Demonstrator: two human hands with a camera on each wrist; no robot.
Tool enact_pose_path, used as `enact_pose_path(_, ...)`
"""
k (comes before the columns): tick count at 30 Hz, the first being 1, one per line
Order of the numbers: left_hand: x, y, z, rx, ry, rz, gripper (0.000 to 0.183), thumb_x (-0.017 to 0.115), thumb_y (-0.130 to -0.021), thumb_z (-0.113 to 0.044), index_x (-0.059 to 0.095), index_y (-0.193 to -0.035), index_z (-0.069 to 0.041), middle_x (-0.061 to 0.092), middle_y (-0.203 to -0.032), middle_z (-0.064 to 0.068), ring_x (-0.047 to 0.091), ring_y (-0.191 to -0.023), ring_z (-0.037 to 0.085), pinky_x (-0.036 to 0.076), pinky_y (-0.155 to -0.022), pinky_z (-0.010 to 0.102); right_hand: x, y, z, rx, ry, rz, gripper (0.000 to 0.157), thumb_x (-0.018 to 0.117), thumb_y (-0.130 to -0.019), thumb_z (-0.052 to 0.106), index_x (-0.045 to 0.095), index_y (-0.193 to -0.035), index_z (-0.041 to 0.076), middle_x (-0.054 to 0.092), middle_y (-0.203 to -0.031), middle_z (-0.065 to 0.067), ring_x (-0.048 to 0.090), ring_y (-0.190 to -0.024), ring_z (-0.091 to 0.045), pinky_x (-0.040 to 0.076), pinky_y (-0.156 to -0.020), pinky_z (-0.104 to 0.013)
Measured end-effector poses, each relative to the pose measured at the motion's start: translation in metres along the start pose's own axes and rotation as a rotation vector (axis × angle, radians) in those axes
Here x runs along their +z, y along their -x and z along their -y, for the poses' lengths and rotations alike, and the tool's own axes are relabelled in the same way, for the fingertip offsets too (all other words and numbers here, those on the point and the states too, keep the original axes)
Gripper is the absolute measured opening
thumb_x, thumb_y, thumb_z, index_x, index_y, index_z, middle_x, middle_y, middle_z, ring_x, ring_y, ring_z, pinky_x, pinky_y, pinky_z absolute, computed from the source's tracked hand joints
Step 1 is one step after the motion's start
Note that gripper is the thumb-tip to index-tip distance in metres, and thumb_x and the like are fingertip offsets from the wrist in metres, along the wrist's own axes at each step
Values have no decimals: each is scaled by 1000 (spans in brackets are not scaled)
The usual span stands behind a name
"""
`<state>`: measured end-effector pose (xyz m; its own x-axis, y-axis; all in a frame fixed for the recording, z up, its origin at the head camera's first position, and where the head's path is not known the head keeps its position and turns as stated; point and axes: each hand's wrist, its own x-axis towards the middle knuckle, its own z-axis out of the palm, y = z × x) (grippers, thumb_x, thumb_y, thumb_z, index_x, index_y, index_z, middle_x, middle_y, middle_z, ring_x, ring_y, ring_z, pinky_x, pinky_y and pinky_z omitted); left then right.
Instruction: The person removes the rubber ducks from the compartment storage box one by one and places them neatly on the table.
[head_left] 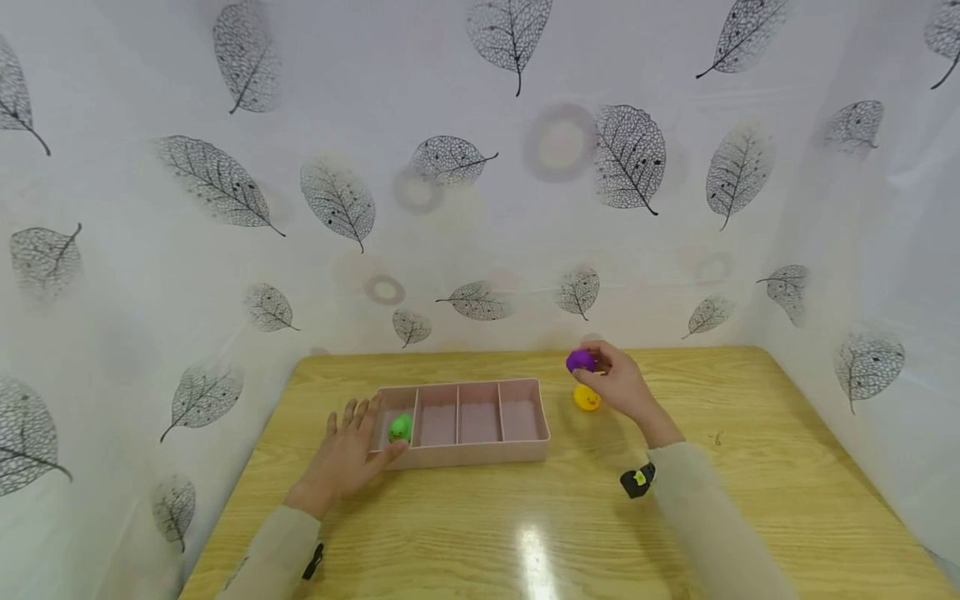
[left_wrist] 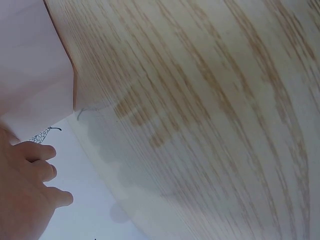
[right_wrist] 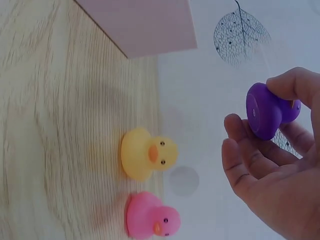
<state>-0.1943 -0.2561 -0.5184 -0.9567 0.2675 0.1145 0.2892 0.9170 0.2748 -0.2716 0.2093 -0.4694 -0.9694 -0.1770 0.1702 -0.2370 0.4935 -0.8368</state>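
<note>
"One left hand, doing what?"

"Fingers spread, it touches the pink tray; a green duck sits in the leftmost compartment."

"And further right?"

"A purple duck, pinched midair by the right hand, near a yellow duck and a pink duck."

white sheeting printed with dark leaves, yellowish wood-grain tabletop, bright streak of reflected light

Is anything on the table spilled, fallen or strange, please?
Nothing looks spilled or fallen; the yellow duck and pink duck stand upright. One dark mark on the table, right of the right hand, breaks the wood pattern, cause unclear.
</note>
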Motion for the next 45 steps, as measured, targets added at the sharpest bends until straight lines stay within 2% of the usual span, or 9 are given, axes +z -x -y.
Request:
enact_pose_path(3, 0, 0, 0, 0, -4, -1, 94, 51, -104, -63, 16, -169, -4, 36, -163, 34, 26, -156, 55, 18, -123, 78, -7, 2, -3, 8, 9, -10, 44, 72, -100, 13, 60, -141, 1, 66, -136, -29, 68, -118, -43, 61, -100, -51)
enact_pose_path(10, 0, 0, 0, -4, 4, 5, 94, 51, -104, -63, 15, -169, -5, 35, -164, 34, 26, -156, 55, 17, -123, 78, -22, 8, -8, 42, 51, -33, 45, 72, -101, 20, 61, -141, 4, 67, -136, -26, 67, -117, -41, 60, -90, -31)
enact_pose_path(18, 0, 1, 1, 2, -2, 1, 94, 51, -104, -63, 15, -169, -5, 36, -163, 35, 27, -155, 56, 18, -123, 78, -37, 14, -20, 90, 53, -35, 49, 71, -102, 25, 60, -145, 5, 62, -143, -27, 64, -121, -43, 57, -82, -21)
enact_pose_path(28, -1, 1, 1, 2, 7, 1, 95, 52, -104, -62, 16, -169, -3, 36, -163, 35, 26, -155, 56, 17, -123, 79, -52, 20, -30, 137, 115, -60, 51, 71, -102, 28, 60, -146, 5, 63, -141, -28, 64, -121, -43, 54, -80, -24)
enact_pose_path(37, -1, 0, 0, -9, -1, 14, 97, 52, -104, -64, 15, -168, -2, 35, -164, 35, 26, -156, 56, 17, -124, 77, -59, 23, -40, 112, 143, -83, 49, 72, -101, 23, 61, -144, 2, 66, -136, -29, 66, -118, -43, 53, -78, -15)
enact_pose_path(45, -2, 0, -1, -10, 14, 10, 96, 52, -104, -63, 15, -168, -2, 35, -164, 35, 25, -156, 55, 16, -124, 77, -64, 26, -51, 122, 163, -90, 46, 70, -101, 20, 62, -141, 0, 66, -136, -30, 66, -116, -43, 52, -77, -13)
